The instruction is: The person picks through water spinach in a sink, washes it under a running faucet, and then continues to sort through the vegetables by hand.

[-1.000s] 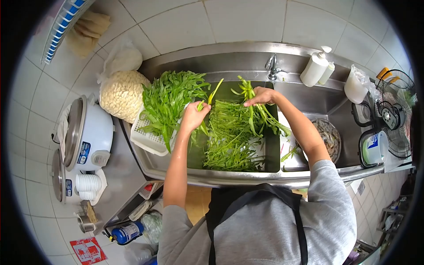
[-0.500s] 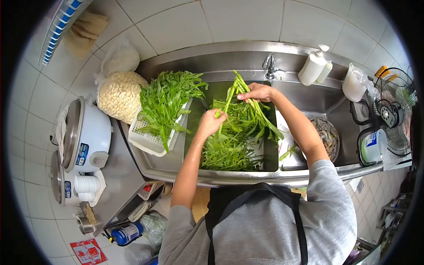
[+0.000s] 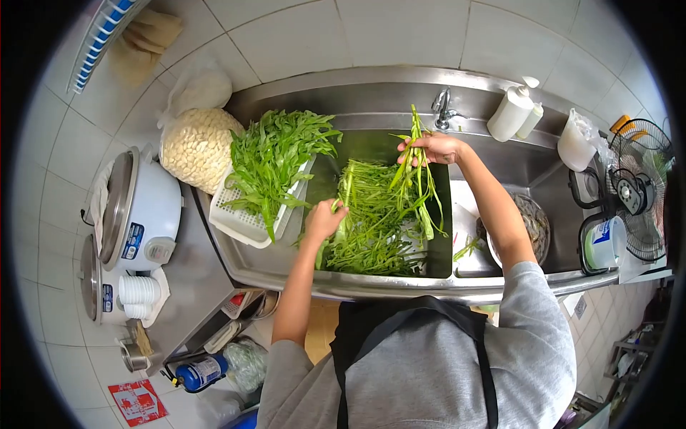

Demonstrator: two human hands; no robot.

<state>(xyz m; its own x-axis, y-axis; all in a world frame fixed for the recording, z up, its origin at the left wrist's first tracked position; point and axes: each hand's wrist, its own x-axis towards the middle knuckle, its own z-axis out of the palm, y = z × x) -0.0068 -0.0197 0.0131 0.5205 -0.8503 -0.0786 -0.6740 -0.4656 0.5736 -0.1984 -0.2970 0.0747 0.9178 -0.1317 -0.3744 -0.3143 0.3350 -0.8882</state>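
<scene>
My right hand (image 3: 437, 149) is closed around a bunch of leafy green stalks (image 3: 421, 204), which looks like water spinach. Stems stick up above the fingers and leaves hang down over the sink. Lower and to the left, my left hand (image 3: 325, 220) pinches a pale green stalk (image 3: 346, 187). Beneath both hands, a heap of cut greens (image 3: 375, 247) lies in the left sink basin (image 3: 441, 250). More long-leaved greens (image 3: 275, 161) are piled in a white perforated basket (image 3: 239, 223) left of the basin.
A faucet (image 3: 443, 107) rises behind the basins. In the right basin sits a bowl of what look like shrimp (image 3: 537, 227), partly behind my right arm. Pump bottles (image 3: 509, 114) and a fan (image 3: 632, 187) stand right; a bag of pale beans or nuts (image 3: 196, 150) and rice cookers (image 3: 146, 207) left.
My hands have moved apart: the left went left and down with a stalk, the right shifted slightly right with the bunch. The view has also shifted slightly.
</scene>
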